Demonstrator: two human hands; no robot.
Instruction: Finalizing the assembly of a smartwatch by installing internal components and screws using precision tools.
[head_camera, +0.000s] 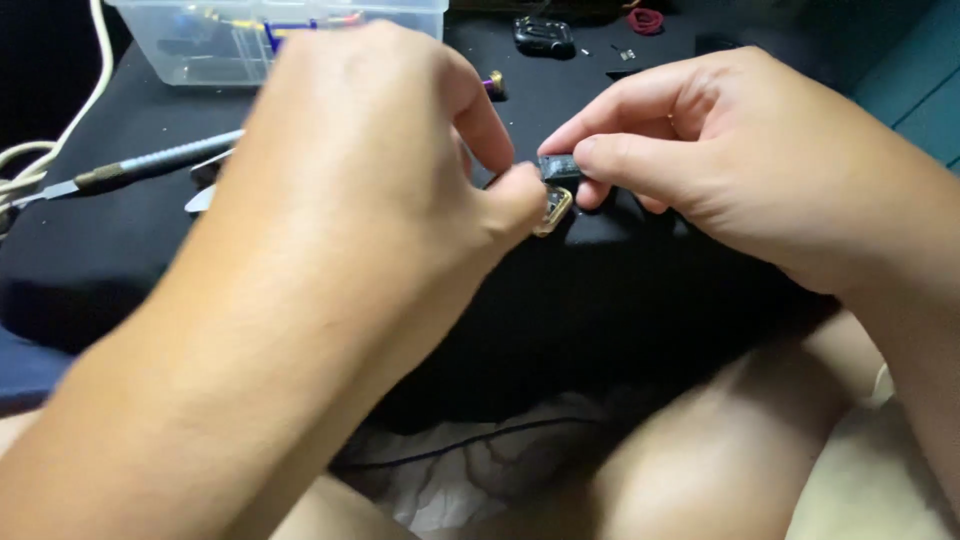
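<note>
So my right hand (760, 160) has its thumb and forefinger clamped on a tiny dark part (560, 166), and my left hand (380, 150) is pinching a small gold-rimmed piece (553, 210) right under it, fingers closed tight. The two bits are touching or nearly so, held just above the black table (600, 290), pretty much dead centre. Honestly it's too small and blurry to say how they mate. I'd call this the fitting stage: lining one piece up against the other. The next move probably needs a really steady, tiny nudge, not force. Off to the left there's a craft knife (140, 168) lying on the table, and a clear plastic box (200, 40) at the back.
</note>
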